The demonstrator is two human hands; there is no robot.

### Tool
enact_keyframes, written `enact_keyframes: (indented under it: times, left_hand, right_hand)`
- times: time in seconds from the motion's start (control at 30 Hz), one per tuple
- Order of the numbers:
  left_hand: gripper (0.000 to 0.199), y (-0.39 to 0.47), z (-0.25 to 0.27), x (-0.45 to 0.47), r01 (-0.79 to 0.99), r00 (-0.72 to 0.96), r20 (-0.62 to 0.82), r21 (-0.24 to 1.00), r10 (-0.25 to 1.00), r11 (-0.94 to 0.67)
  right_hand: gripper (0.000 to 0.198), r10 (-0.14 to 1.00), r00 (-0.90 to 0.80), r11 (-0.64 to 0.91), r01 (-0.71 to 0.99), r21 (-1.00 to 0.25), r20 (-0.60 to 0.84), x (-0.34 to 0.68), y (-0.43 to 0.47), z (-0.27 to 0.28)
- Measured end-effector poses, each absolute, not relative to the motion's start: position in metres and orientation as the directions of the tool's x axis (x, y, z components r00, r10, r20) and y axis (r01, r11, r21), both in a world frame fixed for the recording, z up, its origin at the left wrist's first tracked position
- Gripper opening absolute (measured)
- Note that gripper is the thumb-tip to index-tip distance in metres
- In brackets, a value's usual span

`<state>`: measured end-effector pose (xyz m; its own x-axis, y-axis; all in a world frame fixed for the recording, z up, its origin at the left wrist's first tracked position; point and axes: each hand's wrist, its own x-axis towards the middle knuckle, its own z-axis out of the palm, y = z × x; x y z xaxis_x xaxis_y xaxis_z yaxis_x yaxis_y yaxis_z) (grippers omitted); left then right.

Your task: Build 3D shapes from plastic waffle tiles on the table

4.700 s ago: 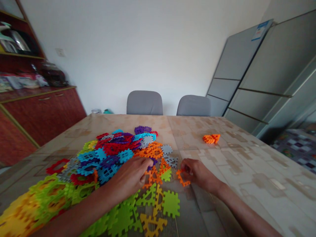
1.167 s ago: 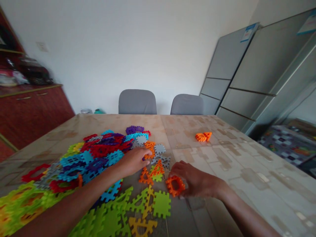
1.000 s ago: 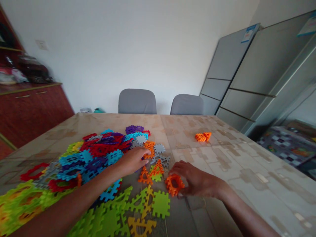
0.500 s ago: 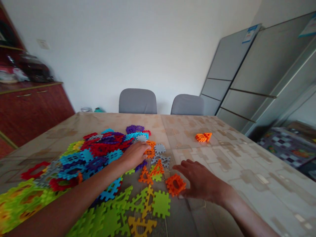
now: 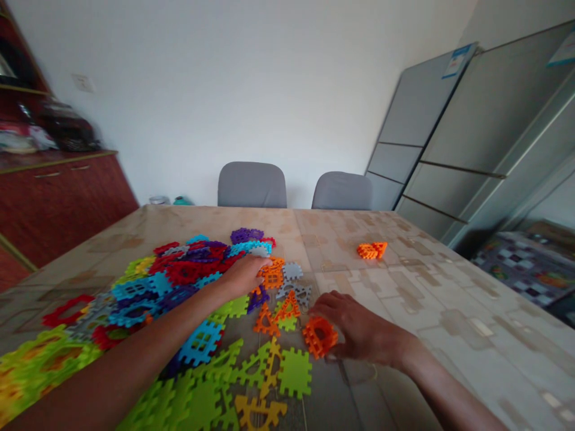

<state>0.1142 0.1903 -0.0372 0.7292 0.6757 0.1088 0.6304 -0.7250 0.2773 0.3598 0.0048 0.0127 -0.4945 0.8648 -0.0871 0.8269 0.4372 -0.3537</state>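
Observation:
My left hand (image 5: pixel 245 274) reaches over the pile to an orange window tile (image 5: pixel 272 278). Its fingers pinch the tile's left edge, partly hidden by the hand. My right hand (image 5: pixel 353 326) is curled round the right side of a small orange assembly of toothed tiles (image 5: pixel 320 337), fingers behind and thumb in front. The assembly has a round opening and sits slightly tilted. Between the hands lie orange triangle tiles (image 5: pixel 266 321), a grey square tile (image 5: pixel 293 270) and a purple tile (image 5: pixel 257 298).
A mixed pile of red, blue and purple tiles (image 5: pixel 188 269) spreads to the left. Green tiles (image 5: pixel 295 372) and a yellow tile (image 5: pixel 260 413) lie in front. Another orange assembly (image 5: pixel 372 250) sits farther right on the patterned table (image 5: pixel 431 299). Two grey chairs (image 5: pixel 251 184) stand behind.
My right hand's fingers have closed in round the orange assembly, which has tipped a little. My left hand has drawn back slightly, its fingers at the orange window tile.

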Motion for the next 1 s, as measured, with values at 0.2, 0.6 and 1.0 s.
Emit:
enact_keyframes:
  times: [0.2, 0.6, 1.0]
  left_hand:
    - [0.028, 0.183, -0.029, 0.122, 0.582, 0.777, 0.109, 0.251, 0.620, -0.774]
    - [0.023, 0.180, -0.027, 0.133, 0.622, 0.757, 0.114, 0.178, 0.644, -0.762]
    - [0.012, 0.175, -0.016, 0.128, 0.693, 0.644, 0.231, 0.228, 0.730, -0.684]
  right_hand:
    - [0.040, 0.867, -0.486, 0.420, 0.833, -0.360, -0.111, 0.360, 0.005, 0.010]
    - [0.054, 0.963, -0.181, 0.151, 0.976, -0.158, -0.200, 0.339, -0.003, 0.017]
    - [0.049, 0.850, -0.513, 0.437, 0.812, -0.388, -0.116, 0.355, 0.007, 0.006]
